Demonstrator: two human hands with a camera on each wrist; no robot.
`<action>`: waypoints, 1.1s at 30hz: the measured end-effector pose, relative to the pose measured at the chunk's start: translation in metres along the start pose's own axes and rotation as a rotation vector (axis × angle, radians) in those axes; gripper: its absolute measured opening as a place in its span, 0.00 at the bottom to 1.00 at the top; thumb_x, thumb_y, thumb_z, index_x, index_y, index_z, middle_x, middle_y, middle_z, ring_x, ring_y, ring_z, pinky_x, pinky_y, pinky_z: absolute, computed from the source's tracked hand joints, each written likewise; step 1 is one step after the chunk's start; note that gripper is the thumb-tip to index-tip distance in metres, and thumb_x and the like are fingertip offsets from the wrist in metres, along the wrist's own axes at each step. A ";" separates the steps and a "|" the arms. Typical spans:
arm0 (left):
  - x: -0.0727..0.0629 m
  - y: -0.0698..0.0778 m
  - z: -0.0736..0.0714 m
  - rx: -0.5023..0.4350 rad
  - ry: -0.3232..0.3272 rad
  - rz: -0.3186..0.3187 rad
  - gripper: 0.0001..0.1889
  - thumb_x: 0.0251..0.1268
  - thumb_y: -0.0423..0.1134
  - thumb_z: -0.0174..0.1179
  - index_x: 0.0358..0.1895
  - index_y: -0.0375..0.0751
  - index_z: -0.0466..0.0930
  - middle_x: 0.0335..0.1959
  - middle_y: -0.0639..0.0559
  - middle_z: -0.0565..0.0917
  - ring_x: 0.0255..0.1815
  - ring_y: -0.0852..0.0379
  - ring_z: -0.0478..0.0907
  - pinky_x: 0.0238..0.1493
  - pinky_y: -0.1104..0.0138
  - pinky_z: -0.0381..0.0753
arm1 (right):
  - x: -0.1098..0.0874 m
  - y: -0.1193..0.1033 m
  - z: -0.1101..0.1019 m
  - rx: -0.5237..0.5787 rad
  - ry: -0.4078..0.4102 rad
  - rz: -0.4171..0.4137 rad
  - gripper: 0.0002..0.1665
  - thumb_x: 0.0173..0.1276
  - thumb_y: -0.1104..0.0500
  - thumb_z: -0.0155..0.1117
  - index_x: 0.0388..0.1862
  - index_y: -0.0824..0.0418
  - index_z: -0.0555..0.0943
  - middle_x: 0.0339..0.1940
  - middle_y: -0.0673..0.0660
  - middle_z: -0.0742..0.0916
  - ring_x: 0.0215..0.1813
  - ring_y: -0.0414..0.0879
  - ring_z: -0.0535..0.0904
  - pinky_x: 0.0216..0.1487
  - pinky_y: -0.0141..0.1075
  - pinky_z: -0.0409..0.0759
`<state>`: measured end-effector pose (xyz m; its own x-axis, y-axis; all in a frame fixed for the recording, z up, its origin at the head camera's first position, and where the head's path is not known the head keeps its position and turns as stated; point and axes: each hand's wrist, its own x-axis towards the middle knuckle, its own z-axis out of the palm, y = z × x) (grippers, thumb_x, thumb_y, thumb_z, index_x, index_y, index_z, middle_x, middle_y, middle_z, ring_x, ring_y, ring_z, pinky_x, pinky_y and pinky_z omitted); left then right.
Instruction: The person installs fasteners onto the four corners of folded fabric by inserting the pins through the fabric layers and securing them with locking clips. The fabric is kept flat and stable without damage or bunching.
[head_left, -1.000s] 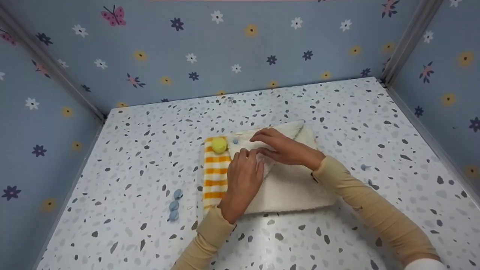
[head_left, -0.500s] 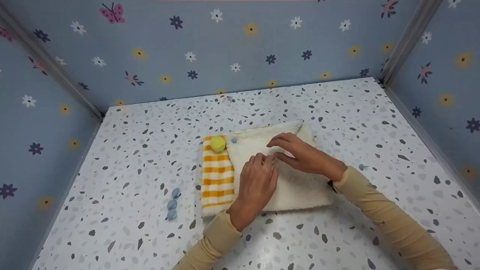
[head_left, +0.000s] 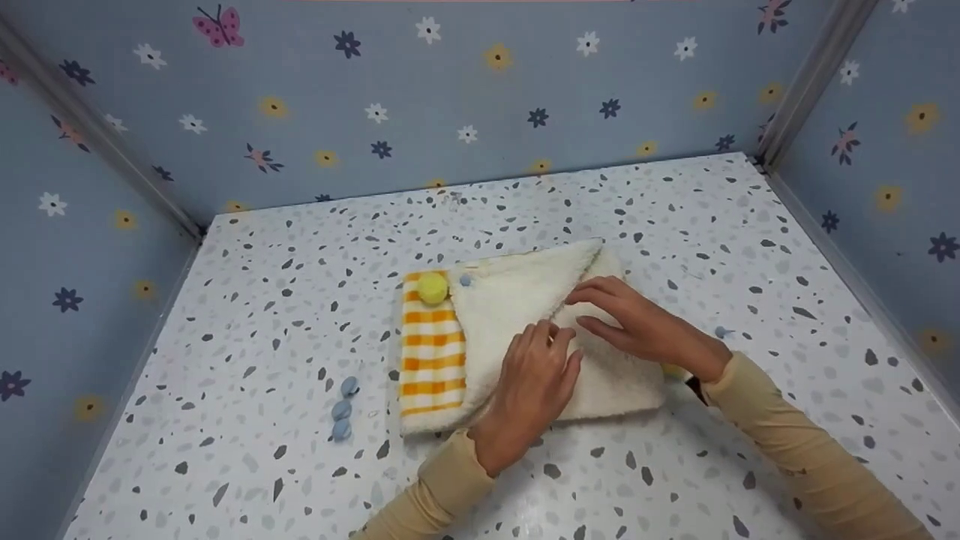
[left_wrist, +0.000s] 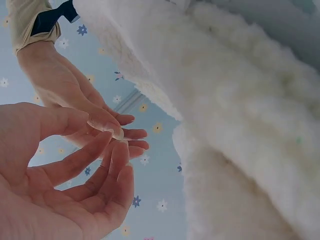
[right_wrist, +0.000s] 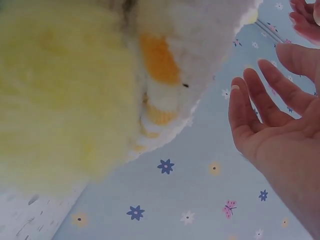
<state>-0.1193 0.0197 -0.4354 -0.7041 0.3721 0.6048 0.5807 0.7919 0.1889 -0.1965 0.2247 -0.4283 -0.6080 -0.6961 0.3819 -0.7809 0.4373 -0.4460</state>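
A folded cloth (head_left: 517,285) lies in the middle of the table in the head view, its cream fleece side mostly up. Its left strip (head_left: 433,360) shows an orange and white check. A yellow pom-pom (head_left: 433,288) sits at the back left corner, and a second pom-pom (right_wrist: 60,100) fills the left of the right wrist view. Over the fleece, the left hand (head_left: 536,382) has its fingers loosely bent, with fingertips at the diagonal edge of the fold. Close beside it, the right hand (head_left: 637,319) reaches its relaxed fingers to that same edge. Nothing shows between either hand's fingers.
A small blue ball (head_left: 465,280) lies on the fleece near the pom-pom. Several blue rounded pieces (head_left: 342,409) stand in a row on the speckled table (head_left: 247,360) to the left. Another small blue piece (head_left: 722,331) lies right. Flowered panels (head_left: 450,90) enclose the table's back and sides.
Both hands have slid right and a little toward the front across the fleece. More of the checked strip and the fold's diagonal edge now shows.
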 end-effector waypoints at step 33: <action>-0.015 0.031 0.023 0.112 -0.134 0.206 0.18 0.57 0.55 0.76 0.39 0.47 0.84 0.39 0.52 0.81 0.38 0.55 0.77 0.38 0.68 0.75 | -0.061 -0.003 -0.011 -0.024 0.100 0.069 0.18 0.69 0.70 0.69 0.57 0.68 0.81 0.58 0.59 0.82 0.63 0.55 0.76 0.68 0.23 0.62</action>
<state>-0.0998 0.0496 -0.4563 -0.6280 0.5858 0.5123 0.6739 0.7386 -0.0184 -0.1586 0.2720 -0.4412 -0.6705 -0.6042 0.4305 -0.7394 0.4964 -0.4548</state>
